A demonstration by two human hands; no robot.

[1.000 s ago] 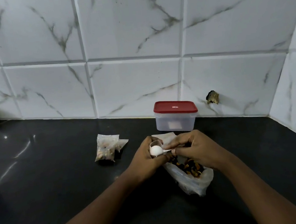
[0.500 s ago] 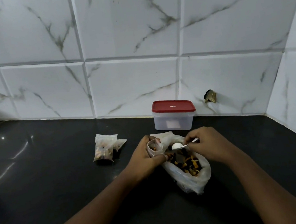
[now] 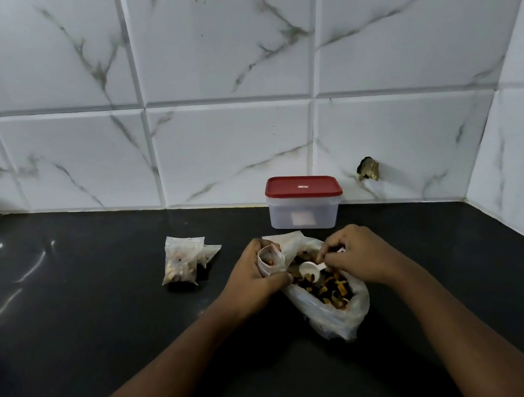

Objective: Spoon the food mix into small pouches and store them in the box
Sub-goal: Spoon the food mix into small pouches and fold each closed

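Two hands meet over the black tabletop [image 3: 103, 319]. The left hand [image 3: 254, 279], fingers curled, grips a small pouch [image 3: 270, 259] open; the right hand [image 3: 358, 254] pinches a white spoon [image 3: 310, 269] in the slack bag of food mix [image 3: 329, 292]. A slumping pouch mouth could spill pieces. Beyond: filled pouches [image 3: 182, 262], then the lidded box [image 3: 304, 202].
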